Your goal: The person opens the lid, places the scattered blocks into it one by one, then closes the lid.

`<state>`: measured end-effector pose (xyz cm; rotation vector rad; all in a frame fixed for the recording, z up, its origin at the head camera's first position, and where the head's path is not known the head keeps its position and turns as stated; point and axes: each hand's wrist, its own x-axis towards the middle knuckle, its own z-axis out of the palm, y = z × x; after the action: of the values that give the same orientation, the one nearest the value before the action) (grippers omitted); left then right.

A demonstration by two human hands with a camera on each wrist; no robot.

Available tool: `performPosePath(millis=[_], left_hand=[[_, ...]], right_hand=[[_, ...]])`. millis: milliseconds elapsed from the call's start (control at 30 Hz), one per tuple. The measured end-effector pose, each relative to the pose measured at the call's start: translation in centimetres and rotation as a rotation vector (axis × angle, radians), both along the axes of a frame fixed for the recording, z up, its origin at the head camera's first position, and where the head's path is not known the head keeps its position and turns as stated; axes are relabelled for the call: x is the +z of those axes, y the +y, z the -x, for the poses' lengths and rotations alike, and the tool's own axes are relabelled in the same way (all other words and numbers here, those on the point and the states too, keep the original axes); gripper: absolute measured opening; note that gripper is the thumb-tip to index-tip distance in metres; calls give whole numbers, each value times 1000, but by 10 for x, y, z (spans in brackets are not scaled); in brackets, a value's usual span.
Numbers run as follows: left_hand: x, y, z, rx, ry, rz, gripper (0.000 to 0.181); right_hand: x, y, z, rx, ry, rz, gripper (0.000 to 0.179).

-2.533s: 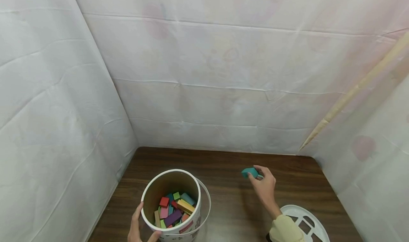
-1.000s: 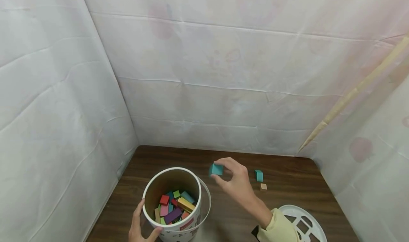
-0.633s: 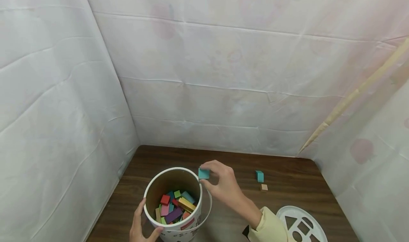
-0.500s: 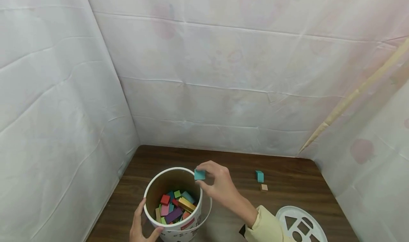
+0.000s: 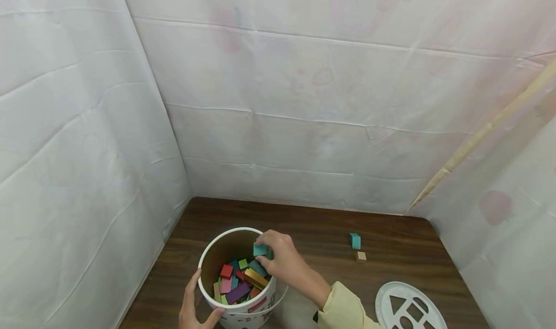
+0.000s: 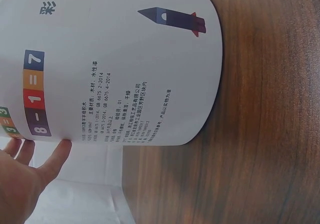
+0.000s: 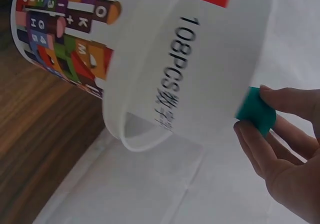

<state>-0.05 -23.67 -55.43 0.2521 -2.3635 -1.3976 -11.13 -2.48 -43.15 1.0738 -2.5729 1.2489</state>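
Note:
In the head view a white printed bucket (image 5: 236, 321) stands on the dark wooden table, with several coloured wooden blocks (image 5: 238, 293) inside. My left hand (image 5: 195, 307) rests against its left side, thumb and fingers spread near the rim; the left wrist view shows the fingertips touching the bucket's printed wall (image 6: 125, 99). Between thumb and fingers my right hand (image 5: 284, 261) pinches a teal block (image 5: 259, 250) just over the bucket's right rim. In the right wrist view that teal block (image 7: 257, 111) appears beside the bucket's upper edge.
Right of centre on the table lie another teal block (image 5: 355, 241) and a small natural-wood block (image 5: 361, 256). A white lid (image 5: 383, 302) with shaped holes is at the front right. The bucket's handle (image 5: 282, 297) hangs on its right. White cloth walls (image 5: 304, 145) surround the table.
My right hand has set down a teal block and a small wooden block on the right, then moved left with a teal block over the bucket. My left hand has stayed at the bucket.

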Motion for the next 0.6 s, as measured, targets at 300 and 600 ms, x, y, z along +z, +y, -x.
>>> performPosePath(millis=[300, 600], left_hand=[[-1, 1, 1, -5, -6, -16, 97], [0, -1, 0, -4, -19, -14, 97]], right_hand=[[-18, -14, 4, 2, -70, -187, 16], [-24, -28, 6, -9, -21, -357, 17]])
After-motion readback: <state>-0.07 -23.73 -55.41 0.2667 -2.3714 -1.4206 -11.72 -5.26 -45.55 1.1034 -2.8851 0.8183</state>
